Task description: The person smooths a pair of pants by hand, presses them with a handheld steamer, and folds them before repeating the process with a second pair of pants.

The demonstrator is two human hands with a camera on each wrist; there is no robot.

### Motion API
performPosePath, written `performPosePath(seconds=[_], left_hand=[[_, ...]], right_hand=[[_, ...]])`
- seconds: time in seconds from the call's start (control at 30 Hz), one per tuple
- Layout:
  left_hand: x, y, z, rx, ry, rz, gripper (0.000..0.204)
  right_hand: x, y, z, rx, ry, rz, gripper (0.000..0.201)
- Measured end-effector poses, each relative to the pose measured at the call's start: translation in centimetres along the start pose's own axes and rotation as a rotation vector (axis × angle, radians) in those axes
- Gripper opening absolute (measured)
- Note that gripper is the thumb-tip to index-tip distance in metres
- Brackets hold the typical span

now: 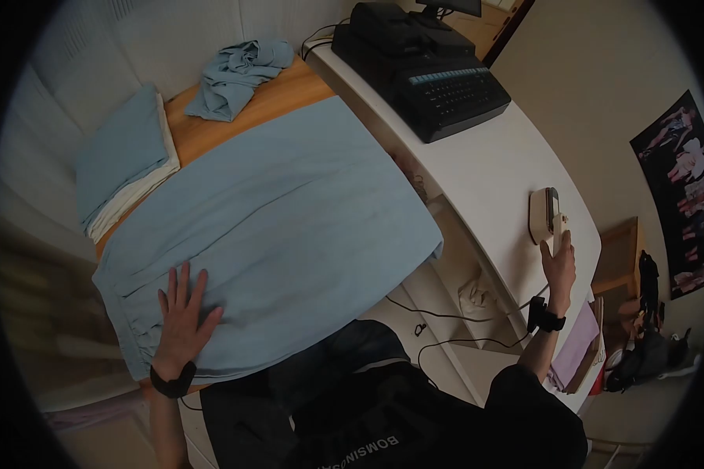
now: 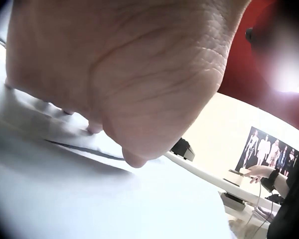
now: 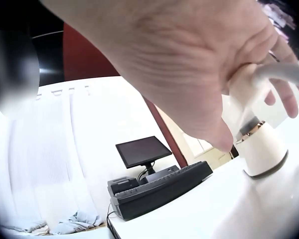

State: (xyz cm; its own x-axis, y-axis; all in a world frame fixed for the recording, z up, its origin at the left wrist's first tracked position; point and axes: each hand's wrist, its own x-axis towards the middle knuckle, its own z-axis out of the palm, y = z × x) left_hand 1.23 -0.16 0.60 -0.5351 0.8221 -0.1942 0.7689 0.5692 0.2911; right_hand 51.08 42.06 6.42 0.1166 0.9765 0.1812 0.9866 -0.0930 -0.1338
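A wide light-blue, skirt-like cloth piece (image 1: 289,219), gathered along its left edge, lies spread over the wooden board. My left hand (image 1: 184,313) rests flat on it near that gathered edge, fingers spread. Creases run away from the fingertips across the fabric. Over on the white tabletop (image 1: 477,172) stands a small cream iron (image 3: 261,149) with a dark base edge. My right hand (image 1: 559,270) is at the iron's handle (image 3: 242,92), thumb on one side and fingers on the other. Those fingers look fairly straight and loose around it. A pale cord leaves the handle's end.
A folded blue-and-cream cloth stack (image 1: 125,164) and a crumpled blue cloth (image 1: 242,74) lie at the board's far side. A black keyboard machine (image 1: 438,78) occupies the far tabletop. Cables (image 1: 446,316) hang over the open shelf between surfaces. Lilac cloth (image 1: 577,344) sits by my right forearm.
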Motion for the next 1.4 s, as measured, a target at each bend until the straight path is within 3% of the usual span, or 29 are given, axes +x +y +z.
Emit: performPosePath(seconds=[0.07, 0.1, 0.17, 0.27, 0.3, 0.33, 0.4, 0.5, 0.53, 0.6, 0.63, 0.67, 0.7, 0.73, 0.8, 0.87, 0.97, 1.07, 1.2, 1.33, 1.4], left_hand=[[2.3, 0.0, 0.2, 0.075, -0.032, -0.009, 0.077], [3.2, -0.1, 0.0, 0.084, -0.016, -0.042, 0.077], [4.6, -0.3, 0.0, -0.011, -0.134, -0.132, 0.082], [5.2, -1.0, 0.7, 0.098, -0.086, -0.091, 0.085], [5.1, -1.6, 0.9, 0.091, -0.072, -0.144, 0.085], [4.8, -2.4, 1.0, 0.037, -0.064, -0.066, 0.086], [2.9, -3.4, -0.2, -0.13, 0.005, 0.015, 0.08], [-2.0, -5.7, -2.1, -0.1, 0.173, -0.145, 0.068], [-3.8, -6.8, -2.2, -0.085, 0.18, -0.17, 0.068], [-8.3, -8.7, -1.0, 0.018, 0.383, -0.37, 0.059], [-10.1, -9.8, 0.2, 0.035, 0.383, -0.375, 0.059], [-11.6, -11.1, 2.0, 0.054, 0.491, -0.448, 0.059], [-12.6, -12.1, 3.0, 0.068, 0.602, -0.523, 0.059], [-12.9, -12.5, 3.2, 0.07, 0.607, -0.533, 0.059], [-13.1, -12.4, 4.1, -0.386, 0.823, -0.553, 0.055], [-12.8, -12.1, 4.8, -0.41, 0.87, -0.638, 0.053], [-12.6, -13.4, 6.2, -0.355, 0.969, -0.701, 0.045], [-12.7, -13.8, 6.6, -0.448, 1.018, -0.658, 0.04], [-12.2, -13.6, 6.5, -0.493, 1.062, -0.659, 0.033], [-12.4, -13.4, 6.3, -0.444, 1.033, -0.694, 0.03], [-12.4, -13.6, 6.6, -0.445, 1.03, -0.7, 0.03]], right_hand=[[1.3, 3.0, 3.0, 0.072, 0.132, -0.072, 0.067], [4.0, 7.6, 7.1, 0.06, 0.369, -0.258, 0.069], [3.2, 4.5, 3.1, 0.354, 0.0, 0.0, 0.061], [7.5, 7.1, 5.9, 0.89, -0.126, 0.302, 0.037], [6.6, 6.4, 5.4, 1.002, -0.101, 0.28, 0.032], [5.7, 6.5, 5.2, 1.296, -0.187, 0.116, 0.03], [8.2, 7.9, 7.6, 1.213, -0.19, 0.173, 0.034], [4.0, 0.9, 5.9, 1.076, -0.036, 0.143, 0.029], [2.1, -2.1, 5.1, 1.09, -0.063, 0.135, 0.029], [-2.9, -9.1, 2.6, 1.396, -0.221, 0.006, 0.025], [-6.6, -13.1, 1.2, 1.567, -0.393, -0.011, 0.022], [-10.2, -17.2, -0.3, 1.732, -0.565, -0.036, 0.02], [-12.9, -20.4, -1.1, 1.737, -0.835, -0.036, 0.02], [-15.6, -23.3, -1.7, 1.716, -1.108, -0.041, 0.021], [-21.9, -29.0, -2.9, 1.577, -1.394, -0.195, 0.024], [-27.4, -33.9, -3.0, 1.44, -1.728, -0.31, 0.03], [-35.7, -40.3, -2.7, 1.26, -1.971, -0.562, 0.033], [-41.9, -45.0, -1.5, 1.141, -2.113, -0.608, 0.035], [-45.0, -47.4, 1.0, 1.05, -2.18, -0.613, 0.036], [-42.3, -47.4, 2.3, 1.022, -2.106, -0.624, 0.037], [-39.0, -47.5, 2.7, 1.102, -2.022, -0.549, 0.037]])
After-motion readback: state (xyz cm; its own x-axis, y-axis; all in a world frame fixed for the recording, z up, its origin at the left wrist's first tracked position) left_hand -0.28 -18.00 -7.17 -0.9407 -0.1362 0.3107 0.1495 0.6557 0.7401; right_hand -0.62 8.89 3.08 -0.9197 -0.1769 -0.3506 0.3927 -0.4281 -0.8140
